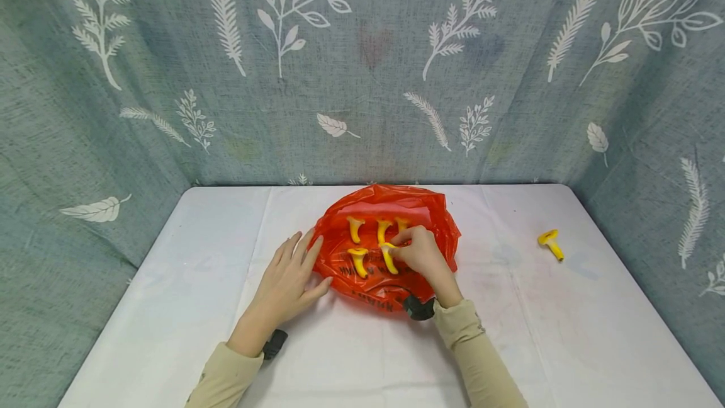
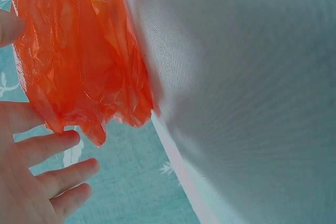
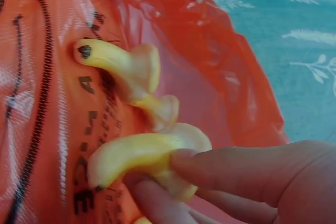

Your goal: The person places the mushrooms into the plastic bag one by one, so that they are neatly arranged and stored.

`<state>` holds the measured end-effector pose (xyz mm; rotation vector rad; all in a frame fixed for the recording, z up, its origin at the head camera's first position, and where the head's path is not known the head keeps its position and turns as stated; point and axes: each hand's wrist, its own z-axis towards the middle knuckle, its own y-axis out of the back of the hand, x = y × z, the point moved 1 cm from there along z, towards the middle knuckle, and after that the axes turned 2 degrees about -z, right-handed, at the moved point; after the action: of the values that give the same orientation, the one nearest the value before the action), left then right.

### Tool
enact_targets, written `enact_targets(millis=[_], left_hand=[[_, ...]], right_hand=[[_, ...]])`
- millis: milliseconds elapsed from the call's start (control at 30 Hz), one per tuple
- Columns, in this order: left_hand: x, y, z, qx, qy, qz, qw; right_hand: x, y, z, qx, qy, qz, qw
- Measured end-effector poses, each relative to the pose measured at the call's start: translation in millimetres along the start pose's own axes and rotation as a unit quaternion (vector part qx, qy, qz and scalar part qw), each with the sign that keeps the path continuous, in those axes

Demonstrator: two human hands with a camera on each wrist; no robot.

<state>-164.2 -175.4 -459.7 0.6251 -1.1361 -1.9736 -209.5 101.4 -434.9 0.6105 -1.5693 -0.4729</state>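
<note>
Yellow mushroom (image 1: pixel 388 257), pinched by the right hand (image 1: pixel 421 252), may slide off the slippery red bag (image 1: pixel 436 222); left hand (image 1: pixel 290 282) rests flat on the bag's left edge.

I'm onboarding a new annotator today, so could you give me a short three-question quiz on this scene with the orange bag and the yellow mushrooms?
1. True or false: the right hand pinches a yellow mushroom lying on the orange bag.
2. How many yellow mushrooms lie on the white table away from the bag? A) none B) one C) three
3. What is the left hand doing?

Key
1. True; the right wrist view shows fingers closed on it.
2. B; a lone mushroom lies to the right.
3. It rests flat with straight fingers at the bag's left edge, gripping nothing.
</note>
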Motion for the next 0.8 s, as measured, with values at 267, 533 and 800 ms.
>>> enact_targets(millis=[267, 533, 800], left_hand=[[-1.1, 0.8, 0.0, 0.02, 0.008, -0.001, 0.9998], [-1.8, 1.8, -0.1, 0.02, 0.009, 0.002, 0.9998], [-2.6, 2.3, 0.1, 0.015, 0.007, 0.0, 0.9999]], right_hand=[[-4.0, -7.5, 0.7, 0.021, -0.004, -0.018, 1.0], [-3.2, -11.3, 0.4, 0.012, 0.005, -0.046, 0.999], [-0.2, -9.1, -1.6, 0.025, 0.012, -0.058, 0.998]])
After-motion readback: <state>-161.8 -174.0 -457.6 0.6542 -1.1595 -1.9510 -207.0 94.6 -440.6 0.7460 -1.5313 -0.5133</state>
